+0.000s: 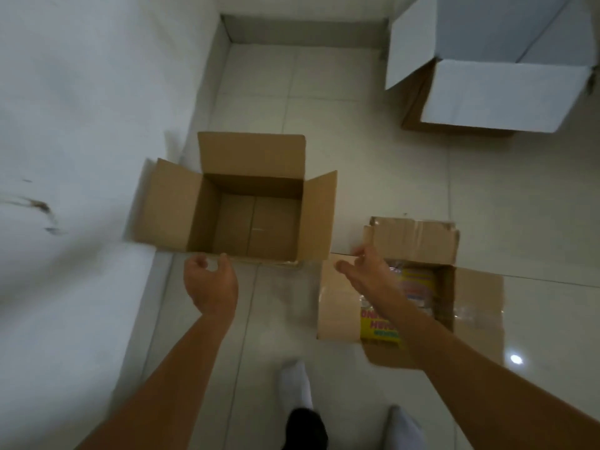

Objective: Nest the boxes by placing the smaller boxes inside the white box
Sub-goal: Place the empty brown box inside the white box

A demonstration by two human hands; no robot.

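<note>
Two brown boxes on the tiled floor (324, 102). Empty brown box (246, 206) by the wall, flaps up. Left hand (211, 280) hovers at its near edge, fingers loosely curled, gripping nothing. Right hand (367, 271) spread over the smaller box (422, 280), which holds a yellow printed pack (412, 287); contact unclear from blur. White box (493, 66) stands open, well apart at far right.

place: bare indoor room | cues: glossy tiled floor (373, 164), white wall (81, 92)
</note>
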